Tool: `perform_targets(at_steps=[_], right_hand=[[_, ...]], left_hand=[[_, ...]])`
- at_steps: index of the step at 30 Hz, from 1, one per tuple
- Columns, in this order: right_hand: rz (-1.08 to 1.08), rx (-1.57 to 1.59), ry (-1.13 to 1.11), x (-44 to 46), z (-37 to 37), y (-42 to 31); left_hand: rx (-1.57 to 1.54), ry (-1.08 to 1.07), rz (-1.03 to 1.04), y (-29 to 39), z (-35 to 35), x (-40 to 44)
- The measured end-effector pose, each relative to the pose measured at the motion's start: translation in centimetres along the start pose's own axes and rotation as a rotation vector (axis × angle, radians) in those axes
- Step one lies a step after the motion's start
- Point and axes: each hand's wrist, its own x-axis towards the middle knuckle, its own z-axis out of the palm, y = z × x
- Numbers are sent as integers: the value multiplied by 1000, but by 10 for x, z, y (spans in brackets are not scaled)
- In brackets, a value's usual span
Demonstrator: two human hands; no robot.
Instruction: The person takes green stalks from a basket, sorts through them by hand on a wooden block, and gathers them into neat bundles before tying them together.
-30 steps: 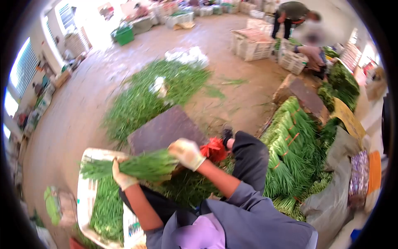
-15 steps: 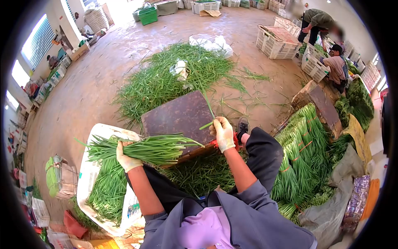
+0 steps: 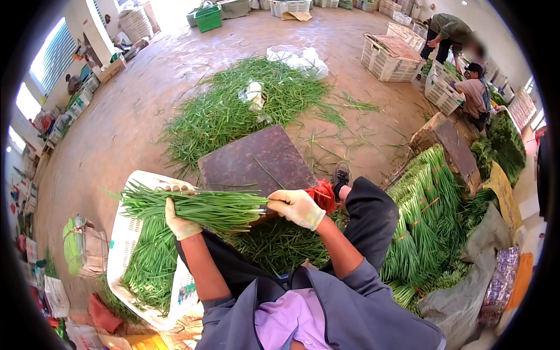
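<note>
Here — left hand clutching green stems, right hand pinching their ends, slab beyond, crate alongside.

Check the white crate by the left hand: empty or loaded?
Loaded: green stalks lie inside the crate, visible below the left hand.

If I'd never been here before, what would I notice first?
Probably the bunch of long green stalks in the left hand, with the right hand at its pale end. Beyond the dark board, a big messy green heap sprawls across the floor. Neat tied bundles are stacked on the right.
</note>
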Motion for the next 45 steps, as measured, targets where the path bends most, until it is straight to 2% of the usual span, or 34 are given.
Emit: perform_targets(at_steps=[2, 5, 7, 8, 11, 12, 16, 18, 20, 22, 24, 26, 29, 31, 35, 37, 38, 40, 42, 43, 44, 45], right_hand=[[-450, -284, 59, 2, 14, 2], [-456, -489, 31, 4, 38, 12], [-437, -581, 20, 1, 46, 13], [-439, -579, 18, -1, 47, 13], [-487, -317, 171, -7, 43, 21], [-397, -360, 232, -8, 40, 27], [-373, -439, 249, -3, 44, 40], [-376, -416, 290, 1, 54, 37], [-273, -298, 230, 8, 60, 47], [-16, -17, 89, 16, 58, 47], [6, 167, 18, 14, 58, 38], [117, 276, -50, 6, 58, 20], [159, 379, 71, 10, 72, 28], [200, 563, 216, 13, 81, 35], [235, 679, 300, 12, 79, 38], [200, 636, 338, 13, 76, 45], [199, 637, 339, 15, 72, 53], [211, 421, 461, 16, 62, 78], [135, 263, 575, 11, 50, 110], [209, 129, 547, 4, 43, 127], [268, -12, 516, 0, 31, 141], [360, -273, 219, -5, 20, 153]], left_hand=[[-39, -84, -55, -2, 2, -2], [-3, -38, -41, -13, 36, -13], [-1, -39, -45, -12, 25, -11], [2, -40, -47, -10, 22, -10], [-10, -16, -22, -2, 17, -12], [-29, 8, 3, 0, 19, -14], [-32, -66, 62, -1, 24, -16], [82, -67, 125, -7, 24, -20], [89, -201, 87, -13, 19, -20], [192, -120, 90, -20, 30, -29], [165, -297, 72, -23, 35, -28], [147, -272, 60, -25, 43, -31], [327, -285, 112, -35, 78, -44], [340, -313, 125, -40, 78, -44], [381, -359, 153, -43, 81, -46], [408, -381, 154, -43, 82, -45], [410, -320, 169, -41, 84, -46], [416, -248, 189, -37, 84, -44], [100, -241, 157, -18, 80, -34], [100, -350, 198, -4, 78, -26], [36, -358, 180, 8, 81, -25], [-50, -349, 161, 17, 75, -20]])
